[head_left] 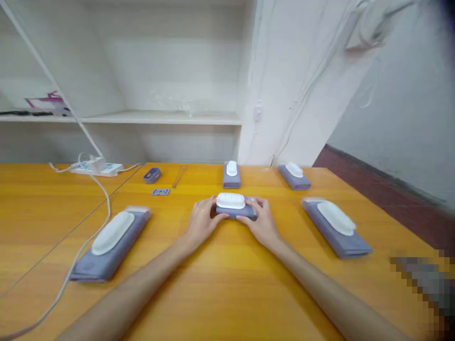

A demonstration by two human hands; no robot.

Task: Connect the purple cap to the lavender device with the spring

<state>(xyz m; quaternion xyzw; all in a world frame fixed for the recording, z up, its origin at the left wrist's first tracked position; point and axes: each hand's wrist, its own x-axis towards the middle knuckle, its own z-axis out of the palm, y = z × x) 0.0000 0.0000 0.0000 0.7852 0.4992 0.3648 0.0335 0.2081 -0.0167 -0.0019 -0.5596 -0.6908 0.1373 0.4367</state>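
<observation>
A small grey-purple block with a white bristled oval top lies on the orange wooden table in the middle. My left hand grips its left end, and my right hand grips its right end. Both arms reach straight forward from the near edge. The block rests on the table between my fingers.
Similar grey blocks with white tops lie around: a large one at the left, one at the right, two smaller at the back. A white power strip with a cable, a small grey case and a spring lie at the back left.
</observation>
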